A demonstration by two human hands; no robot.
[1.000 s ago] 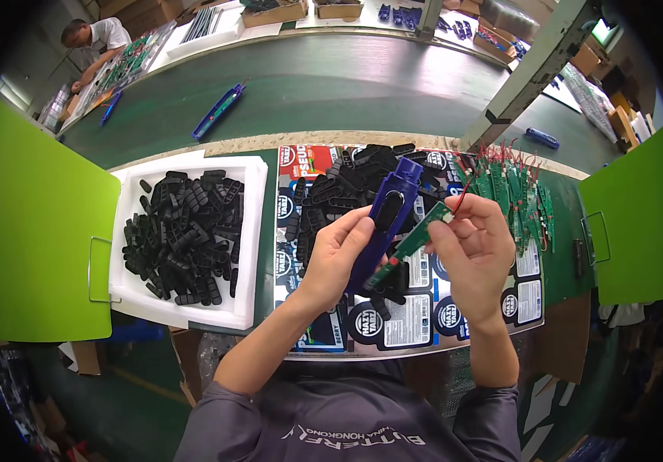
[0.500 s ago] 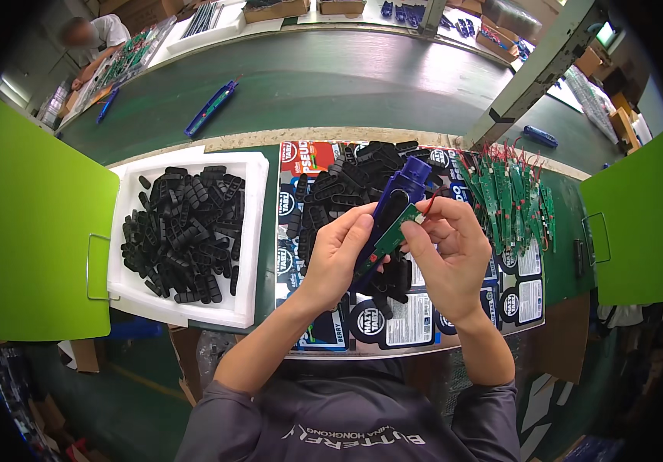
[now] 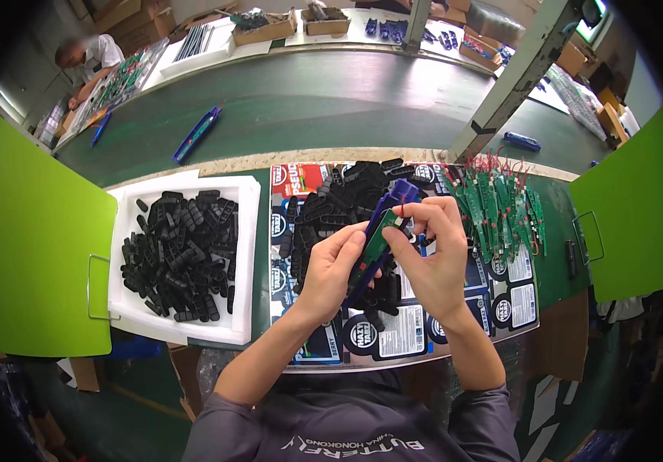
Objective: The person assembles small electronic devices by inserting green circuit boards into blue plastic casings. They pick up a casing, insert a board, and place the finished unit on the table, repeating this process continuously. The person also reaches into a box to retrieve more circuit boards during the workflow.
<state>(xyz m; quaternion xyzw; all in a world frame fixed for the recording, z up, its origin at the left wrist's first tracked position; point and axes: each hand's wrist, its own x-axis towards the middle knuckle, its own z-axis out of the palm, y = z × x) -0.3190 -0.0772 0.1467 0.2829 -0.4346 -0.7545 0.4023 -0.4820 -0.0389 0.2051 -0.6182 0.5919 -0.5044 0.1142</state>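
My left hand point(image 3: 330, 271) is wrapped round a long blue plastic housing point(image 3: 403, 192), held tilted above the work surface. A narrow green circuit board point(image 3: 372, 248) lies along the open side of the housing, with my left thumb by its edge. Thumb and fingers of my right hand point(image 3: 438, 258) pinch the board's upper end, where a white connector and red wire show. Whether the board is fully inside cannot be made out. Beneath and behind both hands spreads a heap of black ribbed pieces point(image 3: 331, 202) on a printed sheet point(image 3: 327, 350).
On the left stands a white foam tray point(image 3: 250, 262) of black pieces point(image 3: 185, 250). Several wired green boards point(image 3: 497, 215) are piled at right. Lime green panels point(image 3: 35, 239) flank the bench. Beyond runs a green conveyor point(image 3: 285, 108) carrying blue housings point(image 3: 197, 135), beside a metal post point(image 3: 512, 88). A person sits far left.
The board has gone from slanting across the housing to lying more in line with it. My right hand has moved slightly left and down. The whole view has shifted a little.
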